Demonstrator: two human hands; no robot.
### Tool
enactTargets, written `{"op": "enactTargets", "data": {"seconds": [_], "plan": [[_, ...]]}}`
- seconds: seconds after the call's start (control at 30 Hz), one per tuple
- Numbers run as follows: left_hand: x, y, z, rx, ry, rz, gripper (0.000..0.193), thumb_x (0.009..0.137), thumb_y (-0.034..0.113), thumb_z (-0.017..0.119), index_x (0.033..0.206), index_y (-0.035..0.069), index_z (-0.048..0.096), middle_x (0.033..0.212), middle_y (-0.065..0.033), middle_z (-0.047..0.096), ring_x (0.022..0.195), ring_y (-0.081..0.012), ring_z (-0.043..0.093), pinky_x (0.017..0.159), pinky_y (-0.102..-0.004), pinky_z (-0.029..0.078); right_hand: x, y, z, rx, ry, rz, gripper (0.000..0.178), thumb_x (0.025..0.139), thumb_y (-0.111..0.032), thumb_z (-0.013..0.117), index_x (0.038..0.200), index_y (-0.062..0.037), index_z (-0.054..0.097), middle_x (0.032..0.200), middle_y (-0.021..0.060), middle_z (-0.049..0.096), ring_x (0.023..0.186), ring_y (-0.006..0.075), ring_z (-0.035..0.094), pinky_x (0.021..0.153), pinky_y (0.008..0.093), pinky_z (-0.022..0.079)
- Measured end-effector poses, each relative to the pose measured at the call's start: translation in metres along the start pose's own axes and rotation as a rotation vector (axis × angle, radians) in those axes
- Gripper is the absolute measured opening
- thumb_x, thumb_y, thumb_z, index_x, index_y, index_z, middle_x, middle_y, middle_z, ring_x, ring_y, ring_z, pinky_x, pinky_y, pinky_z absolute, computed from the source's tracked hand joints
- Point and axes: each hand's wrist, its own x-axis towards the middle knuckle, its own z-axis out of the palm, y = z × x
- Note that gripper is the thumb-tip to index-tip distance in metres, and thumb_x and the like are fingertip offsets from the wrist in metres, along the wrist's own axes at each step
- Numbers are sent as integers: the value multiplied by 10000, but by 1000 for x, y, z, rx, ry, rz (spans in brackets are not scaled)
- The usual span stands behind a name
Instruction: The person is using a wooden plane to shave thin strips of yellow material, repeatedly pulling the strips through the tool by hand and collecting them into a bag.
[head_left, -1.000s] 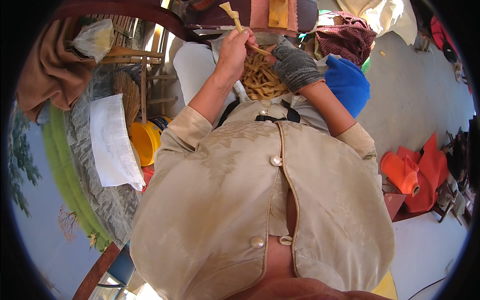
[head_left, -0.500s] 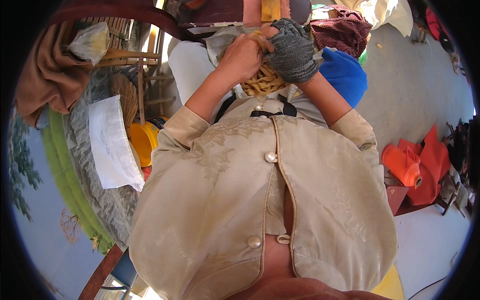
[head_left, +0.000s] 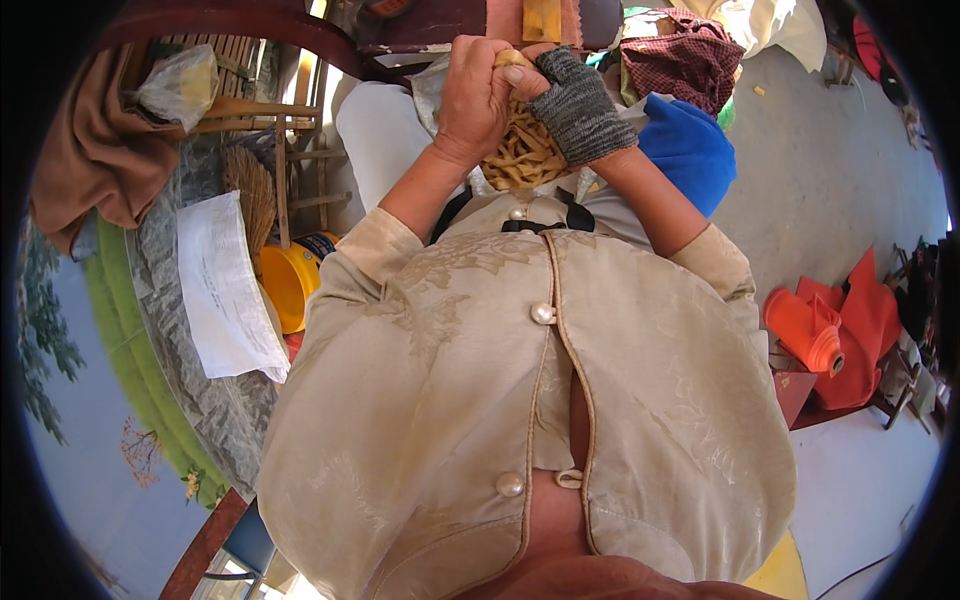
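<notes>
Both of my hands meet above my lap, pinching one tan, leathery strip between them. My left hand is bare, with its fingers closed on one side of the strip. On my right hand is a grey fingerless knitted glove; its bare thumb presses the strip from the other side. Just below the hands, a heap of similar tan strips lies in my lap on a pale plastic sheet or bag. What the strips are made of I cannot tell.
A dark red bench with a pink cloth and a yellowish wooden block stands ahead. A checked dark red cloth and a blue cloth lie at the right. At the left are a yellow bucket, a straw broom and a white sack.
My left hand has shifted up and turned more upright. My right hand has lowered slightly and its thumb now shows on the strip. More of the heap below is exposed.
</notes>
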Motion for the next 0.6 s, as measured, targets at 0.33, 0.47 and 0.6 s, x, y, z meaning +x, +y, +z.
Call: {"op": "enactTargets", "data": {"seconds": [0.33,0.47,0.6], "plan": [[3,4,-1,-589,-119,-300,124,895,124,501,961,22,525,828,0,550,772,-87,522,727,-219,431,12,0,-22,351,-195,468,329,806,-349,631,898,-33,630,605,22,547,502,83,497,481,217,395],[-3,-18,4,-589,-58,-392,165,891,135,528,986,2,548,864,-18,584,776,-72,542,711,-204,442,12,-1,-16,573,-226,581,313,818,-345,623,872,-37,614,591,8,525,487,76,476,447,214,372],[-2,8,4,-703,-3,-464,139,872,105,562,962,3,591,879,-30,619,775,-71,571,704,-191,454,7,4,-7,534,57,456,340,861,-371,553,877,-32,575,611,17,531,494,83,490,449,209,376]]}}
